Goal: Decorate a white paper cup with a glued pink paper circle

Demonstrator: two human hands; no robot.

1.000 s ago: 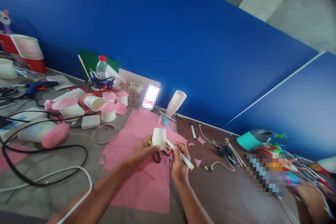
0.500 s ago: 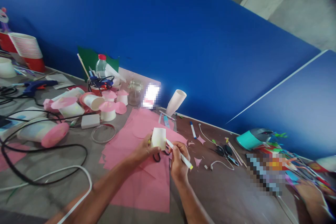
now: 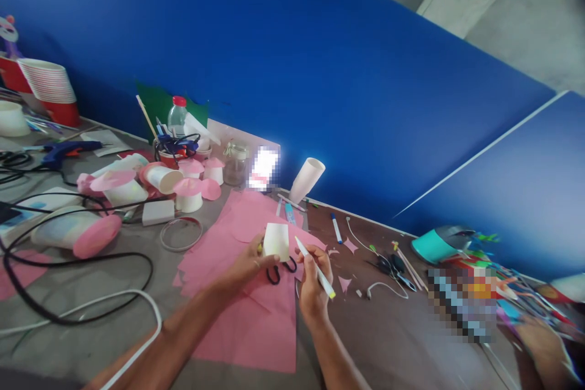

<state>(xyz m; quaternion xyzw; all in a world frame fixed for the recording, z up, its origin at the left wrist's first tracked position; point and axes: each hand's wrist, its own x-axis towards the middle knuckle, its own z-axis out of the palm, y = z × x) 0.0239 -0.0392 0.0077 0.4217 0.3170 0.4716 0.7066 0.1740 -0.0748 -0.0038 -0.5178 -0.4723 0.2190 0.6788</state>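
Note:
My left hand (image 3: 256,259) is closed around a small whitish paper cup (image 3: 276,241), with the thumb along its lower edge. A bit of yellow shows by the left fingers, too small to name. In my right hand (image 3: 315,283) is a white marker (image 3: 324,280) with a yellow end, held like a pen. Its tip points up and left, just right of the cup and apart from it. Below the cup, black scissors handles (image 3: 273,275) stick out; their blades are hidden. Pink paper sheets (image 3: 256,335) lie under both hands.
Cups with pink discs (image 3: 188,198), a white box (image 3: 158,212) and looped cables (image 3: 146,262) lie left. A glass jar (image 3: 236,161) and a white tube (image 3: 307,180) stand by the blue partition (image 3: 365,85). Another person's hand (image 3: 539,338) is at far right.
The marker tip has moved from the cup's right edge slightly up and right, leaving a gap. More of the scissors handles shows below the cup. My left hand has barely moved.

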